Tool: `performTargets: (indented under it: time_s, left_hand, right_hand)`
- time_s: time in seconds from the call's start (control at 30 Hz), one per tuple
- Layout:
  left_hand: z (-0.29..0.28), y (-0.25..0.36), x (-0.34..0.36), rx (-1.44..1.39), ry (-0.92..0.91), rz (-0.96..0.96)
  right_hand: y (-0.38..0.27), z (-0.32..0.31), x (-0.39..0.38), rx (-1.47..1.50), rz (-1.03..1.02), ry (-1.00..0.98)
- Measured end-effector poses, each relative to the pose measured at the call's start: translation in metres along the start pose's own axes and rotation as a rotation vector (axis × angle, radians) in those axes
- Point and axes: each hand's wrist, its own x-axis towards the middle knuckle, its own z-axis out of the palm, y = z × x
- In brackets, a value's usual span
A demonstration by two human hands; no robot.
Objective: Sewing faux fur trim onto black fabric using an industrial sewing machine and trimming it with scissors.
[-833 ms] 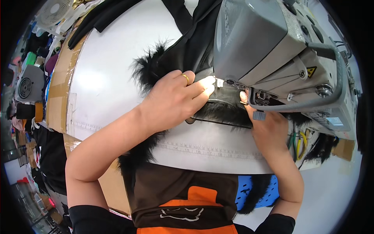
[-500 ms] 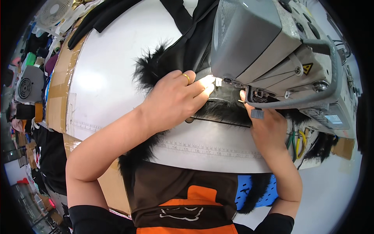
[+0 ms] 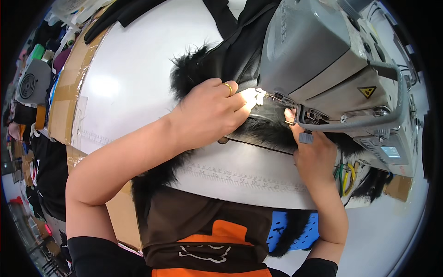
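Observation:
A black fur-trimmed garment (image 3: 237, 74) with a smooth, leather-like surface lies under the sewing machine (image 3: 307, 44). My left hand (image 3: 210, 111), with a ring on one finger, presses its bunched fingers onto the cloth beside the lit presser foot; its thumb is hidden. On the far side of the foot, my right hand (image 3: 316, 157) grips the fur edge (image 3: 272, 131). One of its fingertips shows beneath the machine head, while the others are mostly hidden. More black fur (image 3: 159, 173) hangs over the table's front edge below my left forearm.
The white table (image 3: 124, 92) carries a printed ruler scale along its front. Yellow-handled and green-handled tools (image 3: 349, 179) lie at right. A blue perforated panel (image 3: 295, 231) shows below the table. Taped cardboard (image 3: 74, 101) borders the left side.
The whole view has shifted slightly, with the machine appearing a little farther right. Both hands keep nearly the same places on the garment beside the presser foot.

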Motion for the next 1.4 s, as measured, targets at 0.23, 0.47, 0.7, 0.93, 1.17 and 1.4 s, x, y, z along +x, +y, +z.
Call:
performTargets:
  time_s: [0.23, 0.47, 0.7, 0.93, 1.17, 1.4]
  left_hand:
    - [0.004, 0.001, 0.001, 0.020, -0.014, -0.024]
    - [0.004, 0.000, 0.000, -0.008, 0.024, -0.030]
    - [-0.002, -0.002, -0.001, -0.015, -0.023, -0.044]
    - [0.000, 0.014, -0.006, -0.041, 0.097, -0.013]
    - [-0.002, 0.013, -0.009, -0.083, 0.088, -0.034]
    - [-0.002, 0.012, -0.005, -0.057, 0.091, -0.046]
  right_hand:
    - [0.006, 0.008, -0.005, 0.113, 0.034, 0.010]
    - [0.012, 0.008, -0.009, 0.117, 0.023, -0.012]
    - [0.006, 0.003, 0.003, 0.083, -0.067, 0.059]
    - [0.023, -0.005, -0.013, 0.110, -0.122, -0.118]
    - [-0.046, -0.040, 0.014, -0.140, -0.123, -0.146]
    - [-0.030, -0.002, 0.025, 0.044, -0.112, -0.040]
